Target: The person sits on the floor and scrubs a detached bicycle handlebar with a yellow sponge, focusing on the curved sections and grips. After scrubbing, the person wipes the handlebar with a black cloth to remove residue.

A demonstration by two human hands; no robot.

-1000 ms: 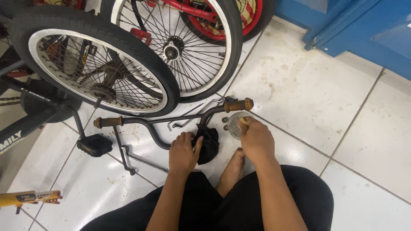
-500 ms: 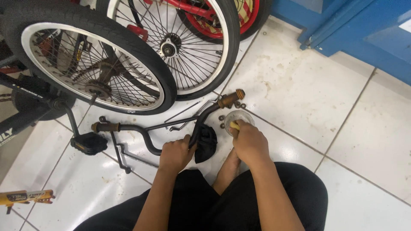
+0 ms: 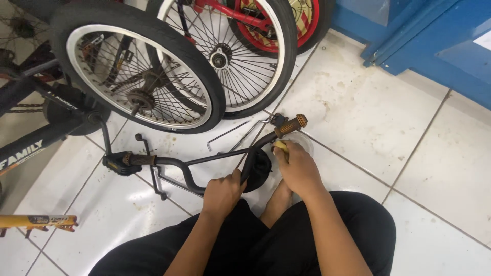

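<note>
Head view, from near to far. At 6 o'clock, black trousers (image 3: 255, 245) of a crouching person, with one bare foot (image 3: 276, 202) between the knees. Just above, left hand (image 3: 221, 194) wrapped around the black handlebar (image 3: 204, 159), fingers curled tight on the lower bend of the tube. Right hand (image 3: 299, 171) at about 1 o'clock from the left one, fingers pressed together and pinching something small and yellow (image 3: 280, 145) against the bar end; exact kind not clear. Under this hand a round pale container (image 3: 306, 140), mostly hidden.

Handlebar lying on the white tile floor (image 3: 368, 112) directly ahead of the fingers, long axis from 8 o'clock to 2 o'clock, both hands on it, right hand nearer to the orange grip (image 3: 291, 123). Tube black and scuffed, curved, with a thin crossbar; second grip (image 3: 137, 159), brownish and dirty, at the 8 o'clock end. Near the middle, a black rounded part (image 3: 260, 171), touching the bar.

Further, thin metal rods (image 3: 230, 134) on the floor. At 11 to 12 o'clock, bicycle wheels (image 3: 138, 66) with white rims, well apart from the hands. At 2 o'clock, a blue structure (image 3: 434, 41).
</note>
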